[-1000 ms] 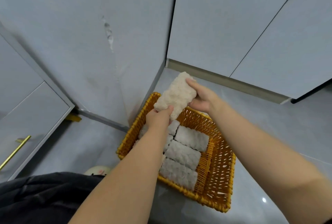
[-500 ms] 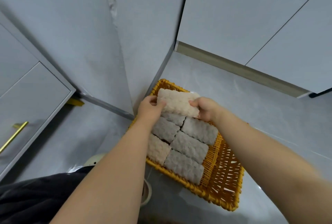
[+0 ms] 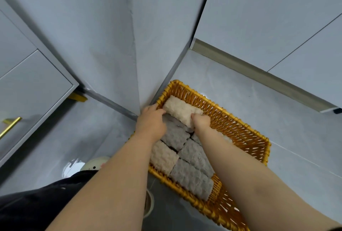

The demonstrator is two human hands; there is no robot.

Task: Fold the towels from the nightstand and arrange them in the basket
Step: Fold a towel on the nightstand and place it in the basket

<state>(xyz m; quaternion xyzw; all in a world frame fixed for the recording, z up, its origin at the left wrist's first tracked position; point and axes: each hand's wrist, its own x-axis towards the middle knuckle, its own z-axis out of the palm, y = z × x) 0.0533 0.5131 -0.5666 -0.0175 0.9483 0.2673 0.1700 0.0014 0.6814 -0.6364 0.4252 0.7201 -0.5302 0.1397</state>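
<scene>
Cream folded terry towel (image 3: 178, 109) lay in the far left corner of the orange woven wicker basket (image 3: 238, 132), long axis parallel to the far rim. Left hand (image 3: 150, 122) and right hand (image 3: 201, 122) each held one end, fingers curled round it.

The basket (image 3: 240, 132) is golden-yellow wicker, openly woven. The far towel (image 3: 180, 109) is cream (nubbly all over); the other towels (image 3: 192, 177) are pale grey or cream. The handle (image 3: 9, 127) is gold.
</scene>
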